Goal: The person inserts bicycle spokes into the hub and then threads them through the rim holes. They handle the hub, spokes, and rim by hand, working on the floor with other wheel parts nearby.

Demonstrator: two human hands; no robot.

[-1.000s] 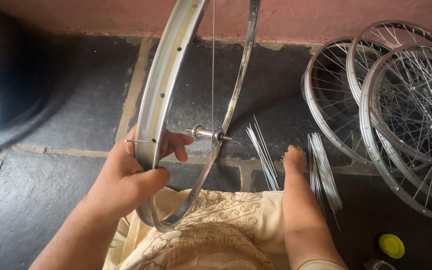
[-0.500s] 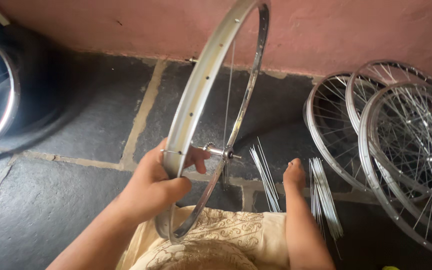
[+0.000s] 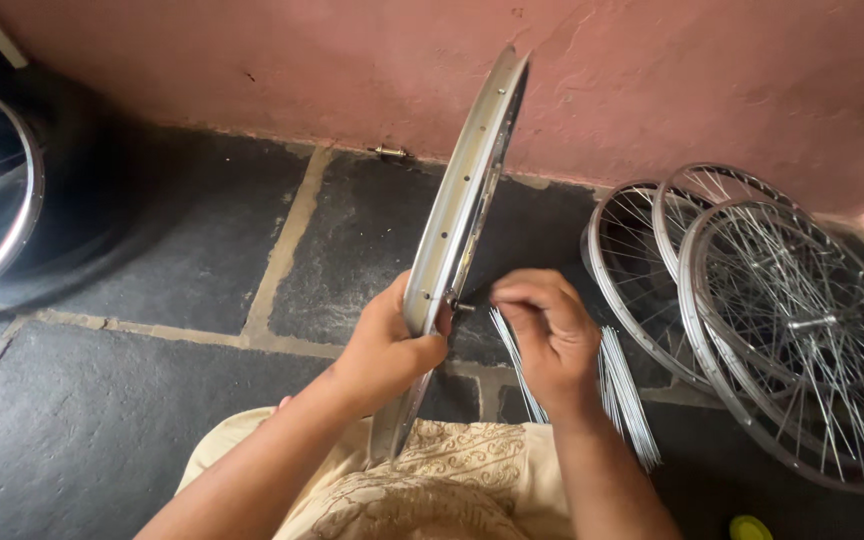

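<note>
Gripping the shiny curved steel rim [image 3: 464, 190], left hand [image 3: 387, 345]; right hand [image 3: 549, 335] pinches, seemingly, a thin spoke.

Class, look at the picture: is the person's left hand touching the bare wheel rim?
Touching. The head view shows the left hand wrapped around the rim.

Left hand [image 3: 392, 345] at frame centre, forearm entering from lower left, my fingers [image 3: 424, 352] curled shut, thumb up. Right hand [image 3: 549, 335] just right of it, forearm rising from bottom edge, fingertips [image 3: 505, 293] pinched together, pointing left toward left hand.
</note>
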